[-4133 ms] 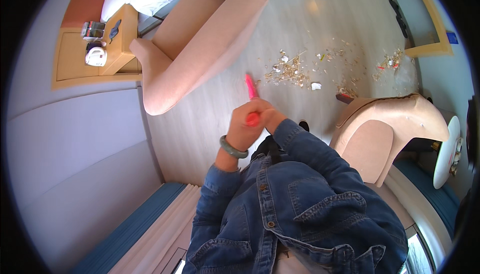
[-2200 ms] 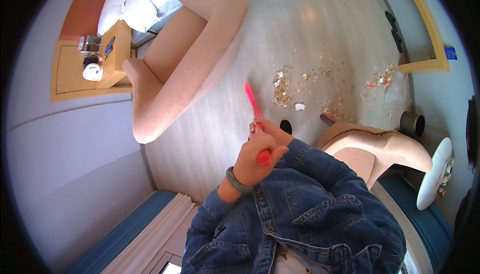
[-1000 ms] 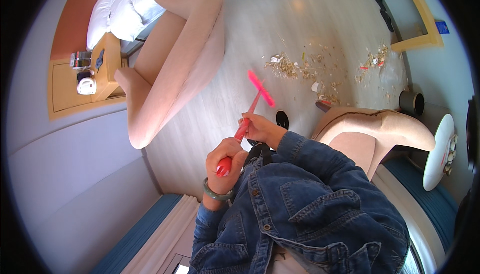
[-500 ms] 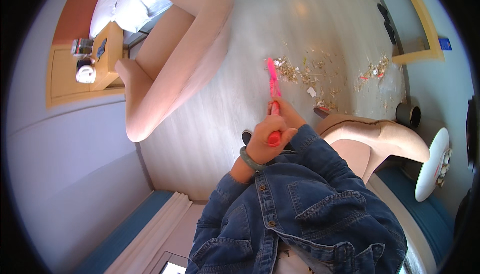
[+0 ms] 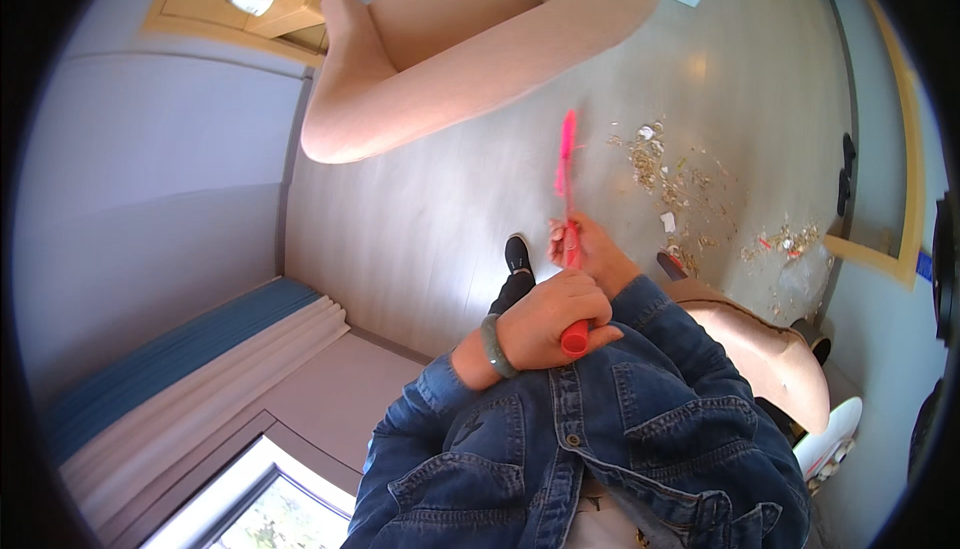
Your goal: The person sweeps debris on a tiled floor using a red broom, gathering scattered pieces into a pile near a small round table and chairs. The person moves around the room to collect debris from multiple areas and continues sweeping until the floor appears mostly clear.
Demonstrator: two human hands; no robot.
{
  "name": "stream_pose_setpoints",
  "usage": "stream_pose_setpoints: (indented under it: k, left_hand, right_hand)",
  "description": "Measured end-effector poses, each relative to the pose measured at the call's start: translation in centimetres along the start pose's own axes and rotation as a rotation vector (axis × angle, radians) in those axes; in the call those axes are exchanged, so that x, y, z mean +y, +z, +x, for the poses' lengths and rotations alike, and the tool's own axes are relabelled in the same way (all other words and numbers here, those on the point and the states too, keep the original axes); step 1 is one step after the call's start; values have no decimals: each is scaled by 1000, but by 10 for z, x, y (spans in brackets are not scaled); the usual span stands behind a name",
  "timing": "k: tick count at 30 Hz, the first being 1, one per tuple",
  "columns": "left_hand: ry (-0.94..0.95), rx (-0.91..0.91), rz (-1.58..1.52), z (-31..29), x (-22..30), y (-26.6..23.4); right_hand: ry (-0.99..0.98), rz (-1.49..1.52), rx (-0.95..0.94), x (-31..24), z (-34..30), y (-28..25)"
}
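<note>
both hands [image 5: 560,314] grip pink broom [image 5: 567,179]; litter [image 5: 680,184] loose on floor, no bin.

A long, thin stick-like tool of bright pink-red plastic [image 5: 567,211] stands nearly upright in the view, running from a rounded red butt end near the person's chest up to a paler pink, slightly frayed-looking tip that points away over the light wooden floor. Its lower end is wrapped in a closed fist, and a little farther up the shaft a second set of fingers closes round it, so only the upper half shows free. The tip hangs in the air above the boards, just left of a scatter of small litter, not touching anything visible.
</note>
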State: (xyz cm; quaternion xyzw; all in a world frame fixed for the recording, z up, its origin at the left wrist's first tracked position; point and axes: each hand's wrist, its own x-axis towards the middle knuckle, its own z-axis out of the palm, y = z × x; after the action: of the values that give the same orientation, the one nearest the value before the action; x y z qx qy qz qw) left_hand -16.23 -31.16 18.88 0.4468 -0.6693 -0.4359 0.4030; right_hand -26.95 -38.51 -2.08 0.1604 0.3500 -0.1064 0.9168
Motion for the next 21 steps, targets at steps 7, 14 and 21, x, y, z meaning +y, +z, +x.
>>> stream_pose_setpoints:
  k: [7,14,21]
  left_hand:
    - [-224,334,97,-43,-20,-20]
    - [-184,312,114,-20,-88,-9]
    - [-50,147,-50,57,-81,34]
  right_hand:
    - [167,-214,-345,68,77,27]
    - [-453,-304,-393,78,108,-23]
    - [-414,36,-387,-32,80,-82]
